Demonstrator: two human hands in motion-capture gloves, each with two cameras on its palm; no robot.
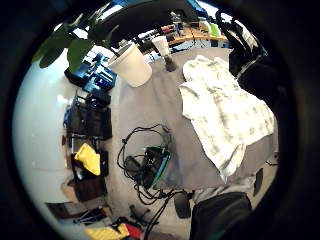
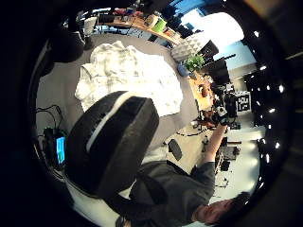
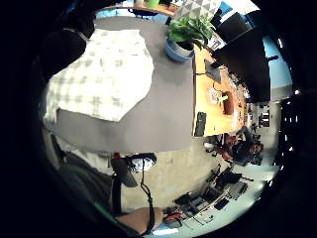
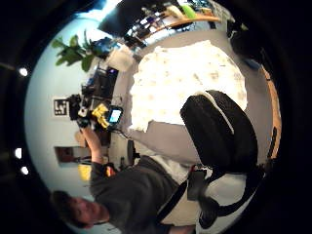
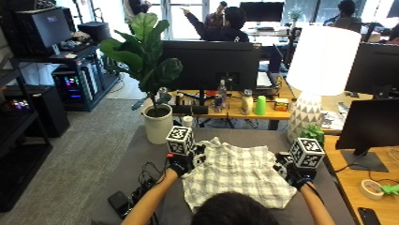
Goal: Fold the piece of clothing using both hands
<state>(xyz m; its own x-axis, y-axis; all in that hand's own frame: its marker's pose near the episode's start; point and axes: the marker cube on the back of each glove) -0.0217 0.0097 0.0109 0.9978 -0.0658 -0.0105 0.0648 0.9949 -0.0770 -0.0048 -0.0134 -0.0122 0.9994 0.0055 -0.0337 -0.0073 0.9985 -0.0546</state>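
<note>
Your left hand (image 5: 180, 165) hovers at the shirt's (image 5: 237, 176) left edge, your right hand (image 5: 293, 176) at its right edge; whether either grips cloth, you cannot tell. It lies spread on the grey table (image 5: 140, 159), centre frame.

We see a pale checked garment (image 1: 225, 112) spread flat on the grey table (image 1: 150, 107), one edge hanging over the table's side; a white plant pot (image 1: 131, 65) stands near it, tangled cables (image 1: 142, 160) lie beside
</note>
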